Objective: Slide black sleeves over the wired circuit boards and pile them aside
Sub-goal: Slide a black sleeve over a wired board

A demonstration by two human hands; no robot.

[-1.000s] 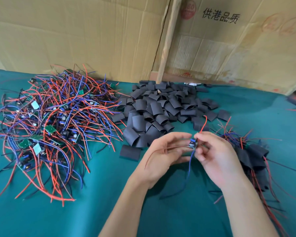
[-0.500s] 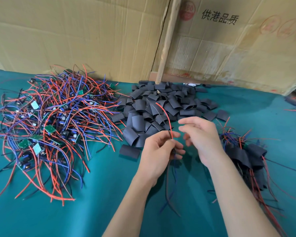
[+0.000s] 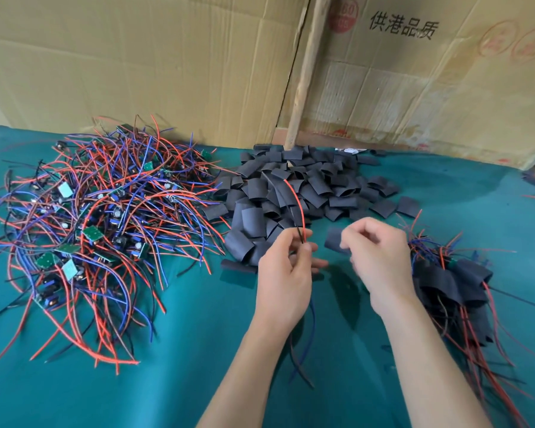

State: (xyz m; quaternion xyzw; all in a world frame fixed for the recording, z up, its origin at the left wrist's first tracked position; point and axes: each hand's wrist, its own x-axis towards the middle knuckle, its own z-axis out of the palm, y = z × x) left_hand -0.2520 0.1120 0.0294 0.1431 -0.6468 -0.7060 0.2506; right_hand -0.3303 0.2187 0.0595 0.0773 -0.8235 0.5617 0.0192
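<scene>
**Sleeve in right hand, wires bunched in left: thread next**

Left hand (image 3: 286, 273) pinches the board's red and black wires (image 3: 297, 208) upright; the board itself is hidden in the palm, other leads hang below. Right hand (image 3: 380, 257) grips one black sleeve (image 3: 334, 240) at its 9 o'clock, mouth toward the wires. Advice: keep wire tips together, squeeze sleeve open, feed tips first. Sleeve pile (image 3: 294, 193) at 12, bare boards (image 3: 99, 217) at 10, finished stack (image 3: 454, 282) at 3.
</scene>
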